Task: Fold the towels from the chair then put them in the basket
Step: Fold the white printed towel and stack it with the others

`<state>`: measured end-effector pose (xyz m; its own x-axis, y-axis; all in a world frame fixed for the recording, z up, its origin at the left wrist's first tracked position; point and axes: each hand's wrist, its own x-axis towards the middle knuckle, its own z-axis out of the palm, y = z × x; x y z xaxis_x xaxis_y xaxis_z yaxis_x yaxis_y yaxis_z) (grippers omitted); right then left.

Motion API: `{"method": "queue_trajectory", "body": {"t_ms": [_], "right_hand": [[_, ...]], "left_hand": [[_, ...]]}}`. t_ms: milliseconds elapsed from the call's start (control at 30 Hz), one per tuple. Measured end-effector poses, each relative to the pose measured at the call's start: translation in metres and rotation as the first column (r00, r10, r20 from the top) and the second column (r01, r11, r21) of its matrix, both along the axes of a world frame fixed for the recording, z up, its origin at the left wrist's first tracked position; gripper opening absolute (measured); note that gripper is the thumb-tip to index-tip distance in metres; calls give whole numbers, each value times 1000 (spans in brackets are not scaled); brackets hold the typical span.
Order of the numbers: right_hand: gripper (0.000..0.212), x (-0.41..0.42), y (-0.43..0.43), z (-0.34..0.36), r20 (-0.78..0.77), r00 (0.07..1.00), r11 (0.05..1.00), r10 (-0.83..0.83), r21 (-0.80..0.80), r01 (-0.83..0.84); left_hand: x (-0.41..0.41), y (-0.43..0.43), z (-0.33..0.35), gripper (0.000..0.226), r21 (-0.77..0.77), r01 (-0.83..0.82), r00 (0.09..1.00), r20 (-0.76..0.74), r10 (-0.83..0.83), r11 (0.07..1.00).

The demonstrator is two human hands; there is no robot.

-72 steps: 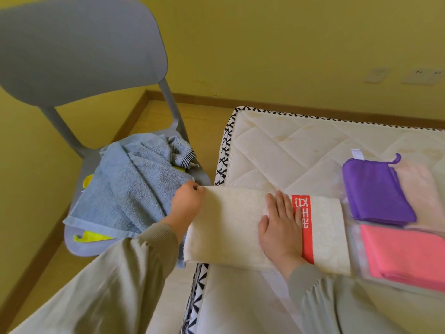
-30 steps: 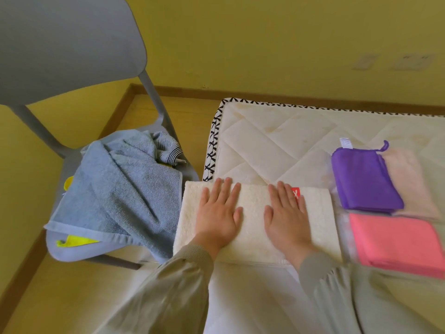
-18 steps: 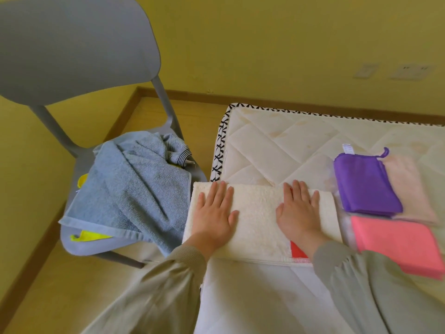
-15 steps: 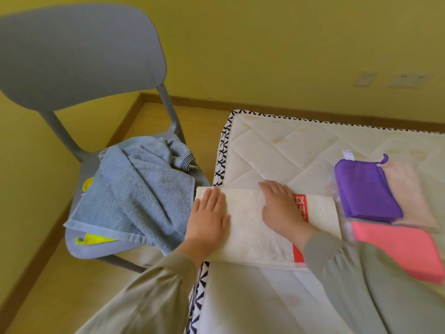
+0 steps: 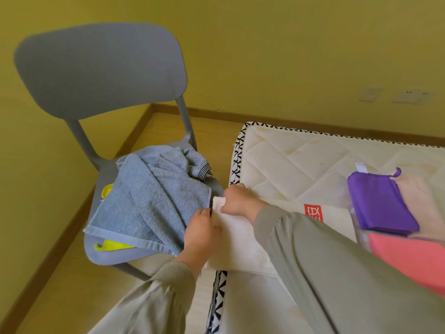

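A cream towel [image 5: 243,239] with a red label lies folded at the mattress's left edge. My left hand [image 5: 201,233] pinches its near left edge. My right hand [image 5: 237,200] has crossed over and grips the far left corner. On the grey chair [image 5: 103,75] to the left lie a crumpled blue towel [image 5: 154,203] and a yellow cloth [image 5: 113,245] under it. No basket is in view.
Folded purple [image 5: 380,203], pale pink [image 5: 419,196] and coral [image 5: 409,261] cloths lie on the right of the quilted mattress [image 5: 293,165]. The chair stands close against the mattress's left edge. Yellow walls meet in a corner behind it.
Both hands lay flat on the cream towel earlier. They have since slid to its left end and taken hold of that edge, the right arm crossing over the towel.
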<state>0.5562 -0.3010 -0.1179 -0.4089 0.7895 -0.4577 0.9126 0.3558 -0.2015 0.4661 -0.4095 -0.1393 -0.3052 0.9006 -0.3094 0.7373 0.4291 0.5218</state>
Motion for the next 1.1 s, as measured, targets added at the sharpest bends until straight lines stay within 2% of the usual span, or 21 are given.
{"method": "queue_trajectory", "body": {"t_ms": [67,100,133,200,233,333,400,600,767,900,1000,1100], "right_hand": [[23,4,0,4,-88,995,999,-44,-34,41],[9,8,1,9,-163,984,996,-77,-64,68],[11,12,1,14,-241,965,991,-105,-105,82],[28,23,1,31,-355,926,983,-131,-169,75],[28,29,0,41,-386,913,981,-134,-179,69],[33,50,-1,70,-444,886,984,-130,-164,62],[36,65,-3,88,-466,876,988,-126,-137,69],[37,105,-14,145,-557,818,989,-145,-48,142],[36,140,-30,190,-627,768,975,-131,59,214],[35,165,-44,226,-674,730,951,-115,137,276],[30,183,-52,250,-732,668,932,-133,136,335],[21,199,-62,274,-806,568,921,-165,79,380]], "left_hand": [[-2,3,2,44,-21,-18,998,59,19,1000],[-2,5,4,47,-26,-23,994,103,26,999],[-3,6,6,50,-24,-29,986,161,32,999],[-2,10,17,56,-17,-38,955,293,41,999],[0,11,24,53,-21,-39,935,352,44,999],[6,15,46,24,-39,3,885,465,15,999],[12,16,63,17,-65,50,866,500,-11,997],[34,12,115,36,-121,134,909,410,-73,984],[47,4,160,46,-147,145,979,163,-121,978],[52,-4,199,40,-60,82,985,156,-72,995],[54,-10,227,32,106,-15,954,300,-18,994],[62,-22,253,17,232,-181,821,570,17,956]]}}
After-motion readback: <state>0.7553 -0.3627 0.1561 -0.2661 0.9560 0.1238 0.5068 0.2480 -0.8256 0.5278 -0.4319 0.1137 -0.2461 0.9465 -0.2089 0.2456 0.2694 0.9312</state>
